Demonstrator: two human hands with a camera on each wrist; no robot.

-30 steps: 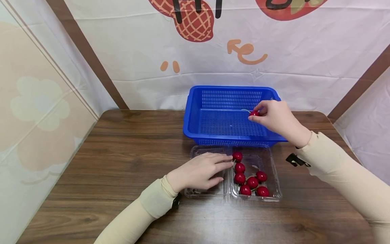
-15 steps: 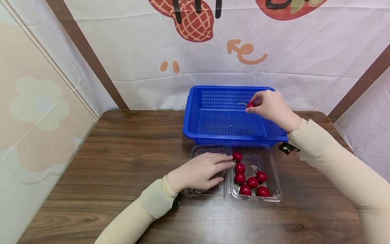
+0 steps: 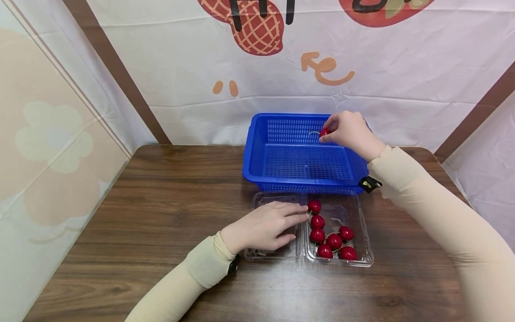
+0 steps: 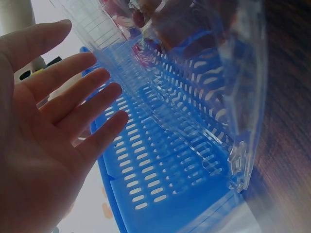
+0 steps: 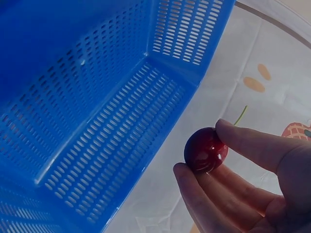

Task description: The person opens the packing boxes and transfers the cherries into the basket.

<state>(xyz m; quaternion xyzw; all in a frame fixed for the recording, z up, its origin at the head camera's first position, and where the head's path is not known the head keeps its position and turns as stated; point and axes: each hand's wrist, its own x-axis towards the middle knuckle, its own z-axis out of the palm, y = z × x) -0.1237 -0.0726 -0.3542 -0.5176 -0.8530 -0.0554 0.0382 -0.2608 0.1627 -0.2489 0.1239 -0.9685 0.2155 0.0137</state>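
A red cherry (image 5: 206, 150) with a thin green stem is pinched between the thumb and fingers of my right hand (image 3: 350, 132). In the head view that hand overlaps the right back part of the blue basket (image 3: 251, 163). My left hand (image 3: 265, 224) lies with fingers extended over the left half of a clear plastic clamshell box (image 3: 364, 241), its fingertips right at the middle fold. Several more cherries (image 3: 334, 241) sit in the box's right half. In the left wrist view the left palm (image 4: 39, 131) faces the camera, fingers straight and spread.
The basket stands directly behind the clamshell box on a brown wooden table (image 3: 161, 214). A printed white cloth (image 3: 181, 67) hangs along the table's back edge, and another cloth panel (image 3: 56, 156) runs down the left side.
My right hand has moved left and toward the back of the basket, carrying the cherry with it. The left hand and the clamshell box have stayed in place.
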